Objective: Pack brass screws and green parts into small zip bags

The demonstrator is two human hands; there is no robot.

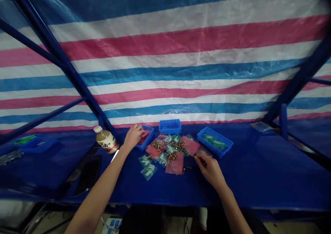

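Note:
My left hand (133,136) reaches over a small blue tray (152,134), its fingers bent onto a pink plastic bag (144,135) there; the fingertips are partly hidden. My right hand (210,168) is closed in a pinch beside the pile, near the corner of another pink bag (190,145); what it pinches is too small to tell. Between the hands lie small brass-coloured metal parts (172,157) on pink bags. Around them are clear green-tinted packets (149,171) with pale pieces inside.
A blue tray (170,121) stands behind the pile. Another blue tray (224,153), to the right, holds green packets (214,141). A labelled drink bottle (106,141) and a dark phone-like slab (89,173) are at left. Blue frame posts (64,68) and a striped sheet (181,68) enclose the table.

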